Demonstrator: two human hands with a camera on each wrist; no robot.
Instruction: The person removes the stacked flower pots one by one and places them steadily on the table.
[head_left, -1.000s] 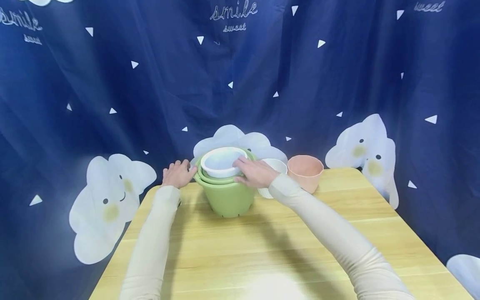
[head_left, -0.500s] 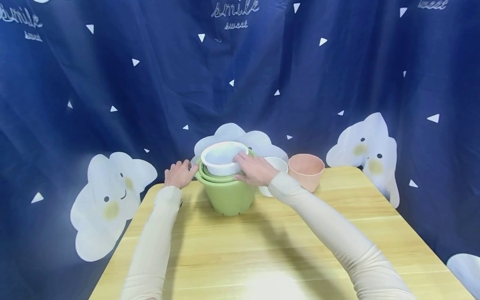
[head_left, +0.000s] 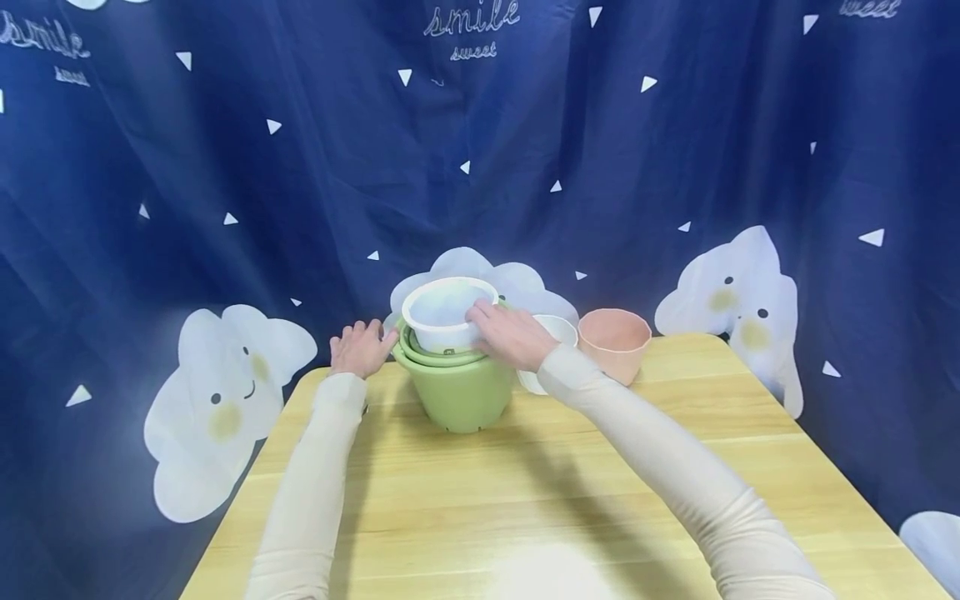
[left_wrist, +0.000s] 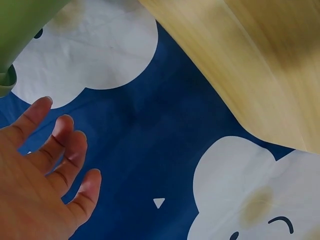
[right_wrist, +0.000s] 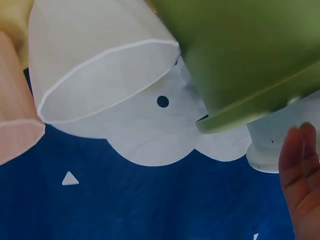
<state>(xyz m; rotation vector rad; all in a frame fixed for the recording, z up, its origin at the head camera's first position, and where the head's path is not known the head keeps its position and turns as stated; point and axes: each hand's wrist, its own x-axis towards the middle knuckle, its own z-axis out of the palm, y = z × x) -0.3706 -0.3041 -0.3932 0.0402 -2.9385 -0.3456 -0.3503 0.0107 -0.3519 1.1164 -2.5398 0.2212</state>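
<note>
In the head view a large green flowerpot (head_left: 461, 398) stands upright at the back of the table, with another green pot nested inside it. A white flowerpot (head_left: 438, 335) sticks up out of this nest, its lower part hidden by the green rims. My right hand (head_left: 516, 335) grips the white pot at its right rim; the right wrist view shows those fingers (right_wrist: 300, 167) against its side. My left hand (head_left: 360, 348) is at the left of the green rim, thumb toward it. In the left wrist view its fingers (left_wrist: 75, 155) are spread and relaxed, holding nothing.
A second white pot (head_left: 557, 332) and a pink pot (head_left: 615, 354) stand close together to the right of the green one. The wooden table (head_left: 450, 500) has its far edge just behind them. A dark blue curtain (head_left: 337, 167) with clouds hangs behind.
The white pot has risen within the green nest in my right hand, and more of its outer wall shows. My left hand stays by the green rim.
</note>
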